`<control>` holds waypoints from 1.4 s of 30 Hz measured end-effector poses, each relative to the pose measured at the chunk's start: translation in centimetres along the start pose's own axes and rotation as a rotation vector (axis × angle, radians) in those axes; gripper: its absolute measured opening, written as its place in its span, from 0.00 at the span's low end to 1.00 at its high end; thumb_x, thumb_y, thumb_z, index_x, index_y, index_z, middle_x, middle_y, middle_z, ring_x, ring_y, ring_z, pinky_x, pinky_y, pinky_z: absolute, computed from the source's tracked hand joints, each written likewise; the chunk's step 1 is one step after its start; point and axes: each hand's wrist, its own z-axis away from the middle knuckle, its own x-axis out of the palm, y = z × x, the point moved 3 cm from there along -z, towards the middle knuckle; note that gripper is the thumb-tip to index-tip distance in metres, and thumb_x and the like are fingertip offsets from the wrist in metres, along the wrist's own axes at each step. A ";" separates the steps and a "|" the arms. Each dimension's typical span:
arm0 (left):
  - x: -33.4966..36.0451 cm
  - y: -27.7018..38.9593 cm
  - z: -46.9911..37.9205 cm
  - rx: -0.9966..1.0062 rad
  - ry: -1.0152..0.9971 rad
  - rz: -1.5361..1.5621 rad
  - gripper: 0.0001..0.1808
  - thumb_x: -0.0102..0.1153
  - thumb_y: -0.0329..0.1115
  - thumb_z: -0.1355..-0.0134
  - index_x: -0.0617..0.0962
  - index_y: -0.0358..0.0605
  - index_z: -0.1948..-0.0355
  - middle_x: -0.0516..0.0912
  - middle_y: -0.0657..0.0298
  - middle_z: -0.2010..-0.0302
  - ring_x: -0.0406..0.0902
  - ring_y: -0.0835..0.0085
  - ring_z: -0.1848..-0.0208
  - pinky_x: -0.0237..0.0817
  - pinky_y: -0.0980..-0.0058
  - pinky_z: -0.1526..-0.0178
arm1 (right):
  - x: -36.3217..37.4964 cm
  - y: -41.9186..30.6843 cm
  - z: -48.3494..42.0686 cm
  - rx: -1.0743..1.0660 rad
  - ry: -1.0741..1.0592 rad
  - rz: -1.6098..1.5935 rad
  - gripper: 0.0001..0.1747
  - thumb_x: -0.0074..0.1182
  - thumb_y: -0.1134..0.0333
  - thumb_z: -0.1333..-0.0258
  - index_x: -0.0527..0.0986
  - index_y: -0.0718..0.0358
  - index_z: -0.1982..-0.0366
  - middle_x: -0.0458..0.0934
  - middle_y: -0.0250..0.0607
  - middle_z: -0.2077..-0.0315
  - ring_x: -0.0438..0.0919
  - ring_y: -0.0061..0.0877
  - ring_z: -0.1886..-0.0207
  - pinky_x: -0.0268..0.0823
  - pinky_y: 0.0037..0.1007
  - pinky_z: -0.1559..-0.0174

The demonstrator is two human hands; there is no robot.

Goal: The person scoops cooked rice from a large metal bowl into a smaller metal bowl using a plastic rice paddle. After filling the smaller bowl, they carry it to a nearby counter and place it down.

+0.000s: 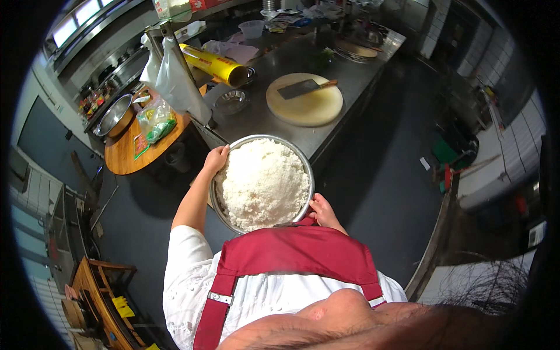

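Note:
A large round metal basin (pixel 310 175) is in front of my chest, heaped with a white, crumbly food that looks like cooked rice (pixel 264 183). My left hand (pixel 217 158) grips its rim at the upper left, fingers curled over the edge. On the lower right side, my right hand (pixel 323 210) holds the rim, with some of its fingers hidden under the basin. The far side of the basin overlaps the near end of a steel worktable (pixel 249 120) in this view; whether it touches the table I cannot tell. The basin's underside is out of sight.
On the worktable lie a round cutting board (pixel 302 111) with a cleaver (pixel 302 89) across it, a shallow glass or metal bowl (pixel 232 102) and a yellow roll (pixel 214 65). Plastic bags (pixel 175 83) hang from a post. A wooden round table (pixel 120 157) stands left, carrying another metal basin (pixel 116 116).

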 end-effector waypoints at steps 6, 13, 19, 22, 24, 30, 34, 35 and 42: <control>3.1 2.0 -5.9 -0.047 -0.007 -0.011 0.27 0.45 0.54 0.37 0.80 0.39 0.61 0.81 0.49 0.65 0.78 0.55 0.59 0.65 0.65 0.55 | -4.7 -2.5 -6.0 0.068 0.112 -0.004 0.09 0.41 0.66 0.38 0.68 0.60 0.59 0.73 0.31 0.63 0.71 0.14 0.64 0.64 0.18 0.68; 7.5 1.0 -11.6 -0.214 -0.121 0.037 0.27 0.45 0.54 0.37 0.79 0.37 0.65 0.81 0.52 0.70 0.77 0.59 0.65 0.63 0.65 0.58 | -9.0 -3.3 -10.7 0.071 0.162 0.003 0.07 0.42 0.64 0.39 0.69 0.56 0.61 0.71 0.22 0.67 0.65 0.08 0.70 0.52 0.12 0.77; 8.2 0.4 -13.9 -0.143 0.009 0.017 0.29 0.47 0.56 0.38 0.79 0.34 0.66 0.79 0.48 0.73 0.76 0.58 0.69 0.63 0.62 0.60 | -10.8 -6.4 -14.9 0.090 0.042 -0.015 0.09 0.41 0.65 0.36 0.68 0.62 0.59 0.74 0.32 0.63 0.75 0.18 0.63 0.72 0.23 0.65; 8.0 0.5 -13.8 -0.145 0.035 0.091 0.30 0.48 0.57 0.39 0.79 0.34 0.63 0.80 0.48 0.72 0.77 0.58 0.69 0.64 0.63 0.62 | -11.0 -7.6 -15.7 0.159 0.008 0.039 0.08 0.41 0.64 0.36 0.68 0.59 0.61 0.75 0.30 0.66 0.74 0.16 0.67 0.71 0.24 0.67; 8.1 0.0 -13.6 -0.245 0.019 0.088 0.29 0.49 0.56 0.39 0.79 0.35 0.61 0.81 0.50 0.70 0.77 0.63 0.67 0.64 0.66 0.61 | -11.0 -7.2 -15.5 0.140 -0.029 -0.015 0.11 0.41 0.64 0.36 0.68 0.59 0.56 0.75 0.31 0.61 0.75 0.17 0.63 0.70 0.25 0.64; 8.4 -2.3 -13.3 -0.312 0.091 0.265 0.30 0.43 0.56 0.37 0.80 0.35 0.66 0.81 0.54 0.72 0.75 0.66 0.67 0.64 0.69 0.59 | -12.3 -3.8 -15.9 -0.110 0.158 0.331 0.16 0.38 0.62 0.35 0.67 0.62 0.51 0.73 0.31 0.60 0.72 0.15 0.59 0.66 0.20 0.59; 6.2 -6.0 -7.3 -0.478 0.241 0.426 0.26 0.42 0.53 0.36 0.77 0.38 0.71 0.81 0.58 0.76 0.77 0.66 0.77 0.69 0.67 0.71 | -12.7 -1.8 -14.9 -0.079 0.308 0.361 0.17 0.38 0.65 0.37 0.67 0.66 0.51 0.72 0.35 0.59 0.72 0.19 0.59 0.65 0.22 0.57; 5.6 -6.8 -4.4 -0.507 0.246 0.417 0.23 0.43 0.52 0.36 0.76 0.40 0.69 0.80 0.57 0.78 0.76 0.68 0.80 0.70 0.67 0.76 | -12.2 -1.2 -14.7 -0.075 0.330 0.361 0.17 0.38 0.65 0.38 0.67 0.67 0.51 0.72 0.36 0.59 0.72 0.20 0.59 0.65 0.23 0.57; 12.8 -11.4 23.3 -0.446 -0.203 0.129 0.20 0.44 0.47 0.40 0.77 0.41 0.71 0.80 0.49 0.73 0.78 0.53 0.71 0.69 0.58 0.66 | -17.4 4.7 -7.5 0.207 0.460 -0.009 0.06 0.46 0.67 0.48 0.69 0.57 0.77 0.66 0.32 0.79 0.70 0.24 0.74 0.66 0.28 0.69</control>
